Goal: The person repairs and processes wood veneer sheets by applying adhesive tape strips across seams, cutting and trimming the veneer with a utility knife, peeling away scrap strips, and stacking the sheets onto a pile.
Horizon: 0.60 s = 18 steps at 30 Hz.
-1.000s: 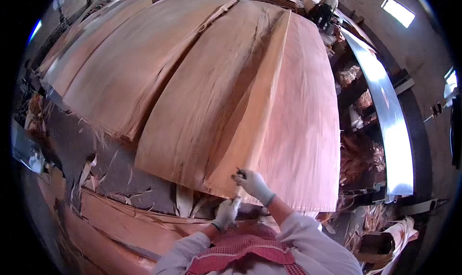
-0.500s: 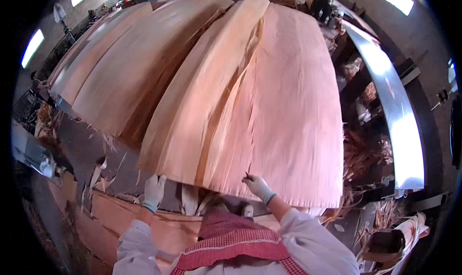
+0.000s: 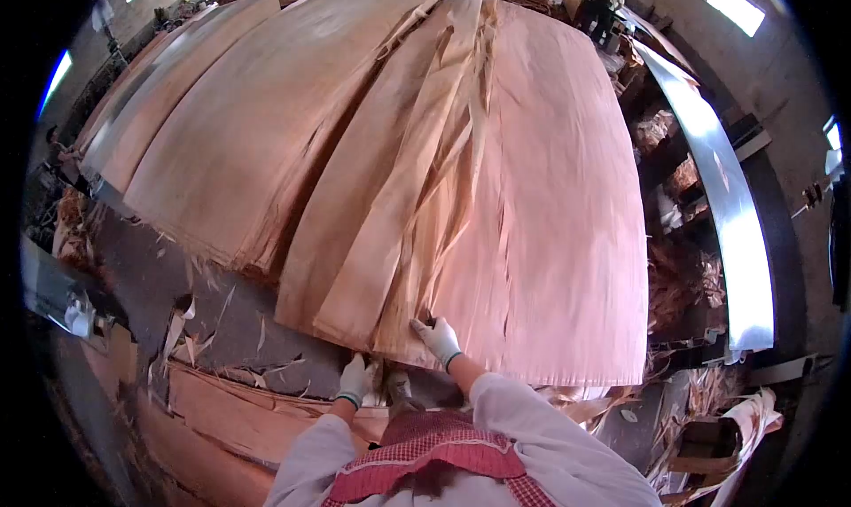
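A stack of thin wood veneer sheets [image 3: 567, 214] spreads before me, pinkish on the right. Over its middle lies a paler veneer strip [image 3: 372, 268], beside crumpled, folded lengths of veneer [image 3: 443, 197]. My left hand [image 3: 353, 379], in a white glove, is at the near edge below the strip, fingers closed at its border; the exact grip is partly hidden. My right hand [image 3: 438, 340], also gloved, is closed above the near edge of the folded veneer. A small dark tip sticks up from its fingers, too small to name.
More veneer stacks [image 3: 266, 126] lie to the left. A long shiny metal strip [image 3: 722, 188] runs along the right. Veneer scraps [image 3: 700, 409] and an open box [image 3: 709, 445] are at lower right. A person [image 3: 603, 6] stands at the far right; another [image 3: 69, 159] at far left.
Both hands differ in place: the left has moved right and nearer my body, the right has moved left. The pale strip has shifted, and the veneer beside it is more crumpled.
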Each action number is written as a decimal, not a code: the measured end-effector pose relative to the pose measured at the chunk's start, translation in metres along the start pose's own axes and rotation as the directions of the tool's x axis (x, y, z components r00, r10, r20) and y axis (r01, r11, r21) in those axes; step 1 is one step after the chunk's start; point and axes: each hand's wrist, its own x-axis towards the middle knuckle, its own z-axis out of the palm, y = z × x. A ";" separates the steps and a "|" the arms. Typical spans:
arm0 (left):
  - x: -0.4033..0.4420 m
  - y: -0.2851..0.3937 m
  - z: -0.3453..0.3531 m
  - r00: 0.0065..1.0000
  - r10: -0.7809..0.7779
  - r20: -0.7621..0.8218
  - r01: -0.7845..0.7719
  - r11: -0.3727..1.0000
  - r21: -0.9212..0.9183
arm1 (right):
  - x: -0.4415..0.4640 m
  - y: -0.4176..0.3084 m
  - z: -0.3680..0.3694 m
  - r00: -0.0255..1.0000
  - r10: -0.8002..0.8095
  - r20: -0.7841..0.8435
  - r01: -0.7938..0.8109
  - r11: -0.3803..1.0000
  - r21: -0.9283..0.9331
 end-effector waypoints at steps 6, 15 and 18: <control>0.007 -0.014 -0.054 0.992 -0.041 0.120 0.046 0.998 -0.038 | -0.024 -0.052 0.013 0.953 -0.293 -0.076 0.288 0.955 -0.077; 0.025 -0.016 -0.041 0.979 0.094 0.181 -0.081 0.993 -0.080 | -0.015 -0.227 0.115 0.733 -0.619 0.281 0.680 0.657 -0.326; 0.028 -0.032 -0.022 0.952 0.307 0.014 -0.308 0.951 0.041 | -0.007 -0.233 0.128 0.748 -0.550 0.372 0.664 0.618 -0.421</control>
